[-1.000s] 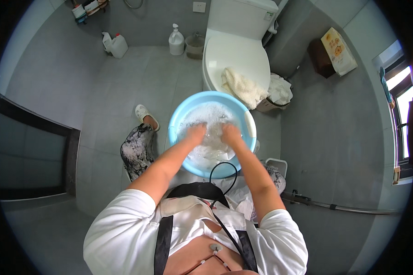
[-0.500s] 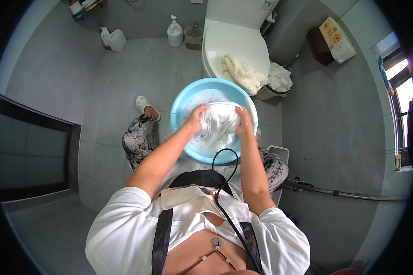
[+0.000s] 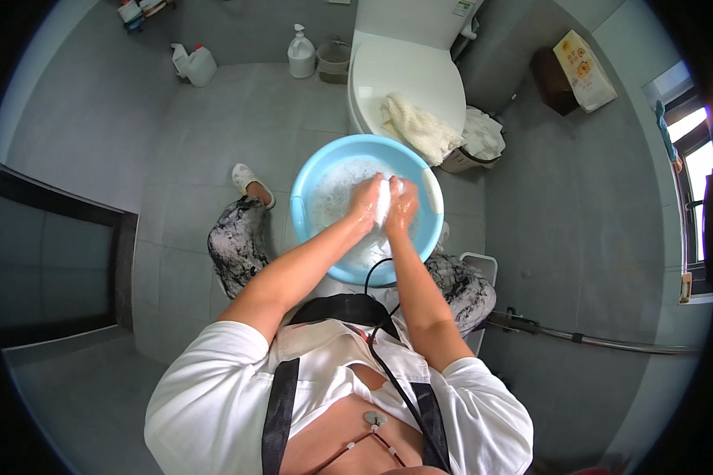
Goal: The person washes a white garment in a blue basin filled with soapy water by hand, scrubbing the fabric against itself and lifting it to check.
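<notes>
A round light-blue basin (image 3: 305, 207) with soapy water sits on the grey tiled floor between my knees. Over its middle, my left hand (image 3: 365, 204) and my right hand (image 3: 403, 208) are pressed together, both closed on a bunched white wet cloth (image 3: 384, 198) held between them. Foam covers the water (image 3: 337, 190) to the left of my hands. Most of the cloth is hidden by my fingers.
A white toilet (image 3: 404, 67) stands behind the basin with a cream knitted cloth (image 3: 420, 127) on its lid. A small bin with white fabric (image 3: 479, 138) is beside it. Detergent bottles (image 3: 301, 54) and a white jug (image 3: 198, 65) stand by the far wall. A glass door is at left.
My hands lifted out of the suds and came together, gathering the white cloth into a tight bunch above the basin's middle. My head view shifted slightly.
</notes>
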The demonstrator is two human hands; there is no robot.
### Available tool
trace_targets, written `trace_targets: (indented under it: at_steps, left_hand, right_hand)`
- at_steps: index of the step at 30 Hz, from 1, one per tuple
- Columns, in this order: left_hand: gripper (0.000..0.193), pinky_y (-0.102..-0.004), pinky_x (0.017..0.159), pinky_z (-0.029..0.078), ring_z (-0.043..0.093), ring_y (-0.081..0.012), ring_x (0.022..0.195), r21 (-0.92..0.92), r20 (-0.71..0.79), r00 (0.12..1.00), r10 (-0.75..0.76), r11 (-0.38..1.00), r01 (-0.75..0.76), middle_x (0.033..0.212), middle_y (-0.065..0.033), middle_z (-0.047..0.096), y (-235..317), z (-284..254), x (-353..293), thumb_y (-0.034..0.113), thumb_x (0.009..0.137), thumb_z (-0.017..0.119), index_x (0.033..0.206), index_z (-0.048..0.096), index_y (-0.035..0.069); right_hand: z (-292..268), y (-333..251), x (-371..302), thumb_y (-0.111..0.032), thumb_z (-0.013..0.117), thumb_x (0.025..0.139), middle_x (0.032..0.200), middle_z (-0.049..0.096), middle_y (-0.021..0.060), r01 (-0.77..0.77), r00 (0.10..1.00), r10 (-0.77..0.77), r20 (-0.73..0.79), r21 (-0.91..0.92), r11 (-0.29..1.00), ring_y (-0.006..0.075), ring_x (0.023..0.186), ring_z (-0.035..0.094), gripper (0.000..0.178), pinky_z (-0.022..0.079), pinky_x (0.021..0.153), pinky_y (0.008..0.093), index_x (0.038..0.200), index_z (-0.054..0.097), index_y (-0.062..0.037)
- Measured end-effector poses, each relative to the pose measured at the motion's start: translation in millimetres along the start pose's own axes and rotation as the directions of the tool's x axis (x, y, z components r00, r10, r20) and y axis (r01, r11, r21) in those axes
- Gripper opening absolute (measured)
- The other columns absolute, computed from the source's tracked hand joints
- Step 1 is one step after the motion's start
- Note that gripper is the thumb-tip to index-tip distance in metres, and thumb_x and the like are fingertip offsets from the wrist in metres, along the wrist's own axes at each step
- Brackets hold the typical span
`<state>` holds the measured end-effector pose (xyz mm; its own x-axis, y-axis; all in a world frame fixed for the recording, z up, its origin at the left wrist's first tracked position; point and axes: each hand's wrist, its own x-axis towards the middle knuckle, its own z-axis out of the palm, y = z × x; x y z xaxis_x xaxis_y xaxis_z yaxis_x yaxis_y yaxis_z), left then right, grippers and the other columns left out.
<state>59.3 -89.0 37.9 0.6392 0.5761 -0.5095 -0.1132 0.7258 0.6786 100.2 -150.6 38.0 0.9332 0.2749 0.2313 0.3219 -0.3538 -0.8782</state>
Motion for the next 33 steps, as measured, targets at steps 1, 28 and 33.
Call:
trace_targets:
  at_steps: [1, 28, 33]
  left_hand:
    - [0.028, -0.0325, 0.067, 0.045, 0.053, -0.0158, 0.077, 0.085, 0.021, 0.997, 0.072, 0.994, -0.073, 0.081, -0.0062, 0.055, 2, 2, -5, 0.030, 0.082, 0.053, 0.089, 0.054, 0.004]
    - [0.069, -0.0409, 0.092, 0.032, 0.028, -0.0349, 0.115, 0.915, 0.384, 0.910, 0.156, -0.192, -0.354, 0.129, -0.0141, 0.025, -5, -85, 7, 0.027, 0.067, 0.065, 0.127, 0.032, 0.021]
    - [0.077, -0.0420, 0.094, 0.031, 0.025, -0.0360, 0.120, 0.871, 0.325, 0.944, -0.064, -0.368, -0.325, 0.135, -0.0166, 0.016, -16, -94, 8, 0.030, 0.073, 0.060, 0.133, 0.015, 0.015]
  right_hand:
    - [2, 8, 4, -0.021, 0.060, 0.075, 0.080, 0.051, 0.0163, -0.061, 0.998, 0.061, 0.001, 0.004, 0.998, 0.0323, 0.077, 0.050, 0.021, 0.039, 0.068, 0.0391, 0.079, 0.055, -0.0010]
    - [-35, 44, 5, -0.033, 0.060, 0.072, 0.110, 0.046, 0.0125, 0.564, 0.708, -0.197, 0.678, -0.375, 0.736, 0.0315, 0.103, 0.041, 0.035, 0.040, 0.084, 0.0381, 0.101, 0.059, -0.0138]
    - [-21, 60, 0, -0.051, 0.049, 0.075, 0.112, 0.046, 0.0181, 0.605, 0.571, 0.091, 0.816, -0.493, 0.626, 0.0319, 0.109, 0.040, 0.057, 0.036, 0.088, 0.0393, 0.113, 0.050, -0.0090]
